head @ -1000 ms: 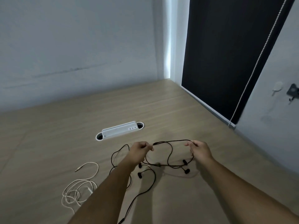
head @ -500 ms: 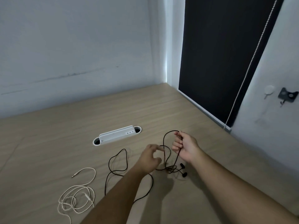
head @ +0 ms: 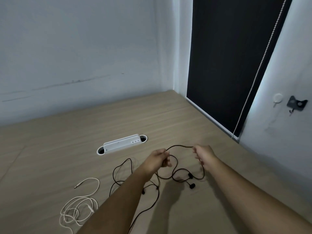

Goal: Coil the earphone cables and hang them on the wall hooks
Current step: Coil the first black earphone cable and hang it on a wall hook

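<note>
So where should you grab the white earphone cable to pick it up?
Probably at the loose bundle of loops near the table's front edge, coming straight down from above. The white earphone cable lies flat on the table, and most of its length is gathered there, so one pinch catches several strands. Its plug end trails off alone and would drag the rest behind it.

Half a second ago the hands were close together, the right hand [head: 203,154] holding a tall narrow loop of black cable [head: 179,146] and the left hand [head: 159,157] open just beside it. Now they have drawn apart, the left has closed on the cable, and a low arc spans between them.
</note>
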Tool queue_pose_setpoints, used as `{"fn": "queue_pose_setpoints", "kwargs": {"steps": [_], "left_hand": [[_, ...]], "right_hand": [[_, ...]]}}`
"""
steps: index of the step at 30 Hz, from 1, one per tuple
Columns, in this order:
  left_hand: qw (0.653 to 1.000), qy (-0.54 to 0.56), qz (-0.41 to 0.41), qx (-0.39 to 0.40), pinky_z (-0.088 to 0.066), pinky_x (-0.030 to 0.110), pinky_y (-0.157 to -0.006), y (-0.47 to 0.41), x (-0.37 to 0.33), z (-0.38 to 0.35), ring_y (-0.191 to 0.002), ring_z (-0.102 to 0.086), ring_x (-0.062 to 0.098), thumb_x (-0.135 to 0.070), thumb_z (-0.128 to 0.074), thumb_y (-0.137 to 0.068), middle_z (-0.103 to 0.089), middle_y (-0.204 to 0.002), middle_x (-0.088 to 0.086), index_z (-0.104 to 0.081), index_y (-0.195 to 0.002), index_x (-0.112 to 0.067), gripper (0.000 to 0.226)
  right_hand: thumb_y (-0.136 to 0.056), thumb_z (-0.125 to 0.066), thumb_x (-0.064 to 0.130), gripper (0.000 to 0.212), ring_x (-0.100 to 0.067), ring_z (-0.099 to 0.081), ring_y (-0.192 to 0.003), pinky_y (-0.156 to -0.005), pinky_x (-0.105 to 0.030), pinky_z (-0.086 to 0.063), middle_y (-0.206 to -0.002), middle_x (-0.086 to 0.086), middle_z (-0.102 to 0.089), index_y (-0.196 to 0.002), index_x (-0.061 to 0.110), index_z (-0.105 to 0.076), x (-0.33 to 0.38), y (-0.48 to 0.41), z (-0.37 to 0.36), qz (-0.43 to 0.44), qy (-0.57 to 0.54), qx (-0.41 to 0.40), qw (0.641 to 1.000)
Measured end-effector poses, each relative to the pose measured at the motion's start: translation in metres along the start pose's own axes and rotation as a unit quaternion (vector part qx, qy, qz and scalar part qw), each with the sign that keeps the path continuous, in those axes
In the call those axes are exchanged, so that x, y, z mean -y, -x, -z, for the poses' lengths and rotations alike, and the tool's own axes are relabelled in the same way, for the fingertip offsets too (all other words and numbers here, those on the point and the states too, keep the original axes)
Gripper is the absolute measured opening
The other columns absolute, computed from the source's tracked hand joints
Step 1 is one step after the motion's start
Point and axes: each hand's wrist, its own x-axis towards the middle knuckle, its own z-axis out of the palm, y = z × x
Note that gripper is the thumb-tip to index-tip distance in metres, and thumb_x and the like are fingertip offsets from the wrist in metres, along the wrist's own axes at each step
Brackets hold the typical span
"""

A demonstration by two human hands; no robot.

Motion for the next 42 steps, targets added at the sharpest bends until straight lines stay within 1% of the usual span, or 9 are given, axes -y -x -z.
{"fn": "queue_pose_setpoints", "kwargs": {"steps": [2, 5, 8, 12, 20, 28, 34, 38, 42], "left_hand": [[1.0, 0.007, 0.007, 0.017, -0.045, 0.018, -0.052, 0.001, -0.015, 0.001, -0.045, -0.033, 0.009, -0.022, -0.037, -0.099, -0.034, -0.051, -0.005, -0.044, -0.066, -0.015, 0.035], [0.999, -0.011, 0.019, 0.05, -0.024, 0.019, -0.042, 0.002, -0.035, 0.001, -0.04, -0.02, 0.007, -0.027, -0.035, -0.099, -0.025, -0.046, -0.01, -0.041, -0.064, -0.019, 0.037], [0.999, 0.0, 0.012, 0.053, -0.015, 0.018, -0.04, 0.004, -0.051, 0.008, -0.04, -0.017, 0.007, -0.028, -0.035, -0.098, -0.023, -0.047, -0.01, -0.041, -0.064, -0.02, 0.036], [0.999, 0.043, 0.009, 0.0, -0.013, 0.019, -0.039, 0.01, -0.06, 0.027, -0.041, -0.016, 0.007, -0.03, -0.038, -0.098, -0.022, -0.047, -0.01, -0.041, -0.065, -0.019, 0.035], [0.994, 0.08, 0.061, 0.052, -0.011, 0.02, -0.042, 0.028, -0.05, 0.036, -0.04, -0.016, 0.006, -0.029, -0.042, -0.097, -0.02, -0.051, -0.007, -0.051, -0.071, -0.016, 0.03], [0.946, 0.29, 0.0, 0.144, -0.016, 0.018, -0.039, 0.033, -0.093, 0.052, -0.037, -0.012, 0.007, -0.037, -0.029, -0.097, -0.022, -0.043, -0.009, -0.048, -0.057, -0.02, 0.047], [0.893, 0.425, -0.111, -0.097, -0.023, 0.023, -0.051, 0.011, -0.12, 0.088, -0.032, -0.031, 0.007, -0.028, -0.026, -0.1, -0.034, -0.037, -0.007, -0.045, -0.068, -0.015, 0.04], [0.907, 0.32, -0.131, -0.24, -0.028, 0.021, -0.053, -0.002, -0.103, 0.094, -0.05, -0.04, 0.011, -0.024, -0.026, -0.102, -0.047, -0.042, -0.007, -0.053, -0.072, -0.011, 0.043], [0.951, 0.132, -0.116, -0.256, -0.036, 0.021, -0.052, -0.005, -0.074, 0.075, -0.058, -0.046, 0.016, -0.018, -0.026, -0.101, -0.048, -0.063, 0.006, -0.054, -0.07, -0.009, 0.043]], "right_hand": [[-0.086, -0.05, 0.015, 0.009, -0.023, -0.053, -0.076, -0.06, -0.026, -0.035, -0.087, -0.005, -0.054, -0.09, 0.011, -0.057, -0.005, 0.002, -0.004, 0.059, 0.116, -0.009, 0.991], [-0.083, -0.05, 0.007, 0.042, -0.014, -0.047, -0.109, -0.085, -0.027, -0.036, -0.116, 0.007, -0.047, -0.121, 0.025, -0.053, 0.014, 0.016, -0.013, 0.18, 0.123, 0.091, 0.972], [-0.083, -0.05, 0.003, 0.027, -0.006, -0.05, -0.101, -0.086, -0.024, -0.036, -0.098, 0.012, -0.06, -0.092, 0.025, -0.063, 0.033, 0.038, -0.021, 0.188, 0.091, 0.277, 0.938], [-0.089, -0.055, 0.021, 0.013, -0.017, -0.058, -0.111, -0.09, -0.03, -0.035, -0.116, -0.002, -0.068, -0.078, 0.02, -0.061, 0.041, 0.041, -0.019, 0.199, 0.014, 0.232, 0.952], [-0.094, -0.051, 0.017, 0.022, -0.011, -0.05, -0.065, -0.063, -0.02, -0.041, -0.068, 0.0, -0.054, -0.074, 0.017, -0.06, 0.067, 0.044, -0.022, 0.27, -0.104, 0.092, 0.953], [-0.1, -0.039, 0.018, 0.03, -0.01, -0.04, -0.056, -0.052, -0.014, -0.037, -0.062, 0.0, -0.043, -0.118, 0.012, -0.062, 0.043, 0.045, -0.045, 0.267, 0.048, 0.225, 0.936], [-0.096, -0.046, 0.033, 0.027, -0.008, -0.051, -0.062, -0.064, -0.021, -0.04, -0.067, 0.005, -0.054, -0.113, 0.024, -0.065, 0.021, 0.052, -0.037, 0.186, 0.079, 0.365, 0.909], [-0.094, -0.053, 0.017, 0.017, -0.009, -0.052, -0.059, -0.061, -0.02, -0.042, -0.065, 0.001, -0.056, -0.09, 0.015, -0.07, 0.027, 0.059, -0.026, 0.223, 0.111, 0.381, 0.891], [-0.093, -0.053, 0.02, 0.021, -0.007, -0.045, -0.053, -0.061, -0.018, -0.042, -0.054, 0.007, -0.049, -0.091, 0.015, -0.073, 0.048, 0.071, -0.015, 0.231, 0.159, 0.415, 0.866]]}}
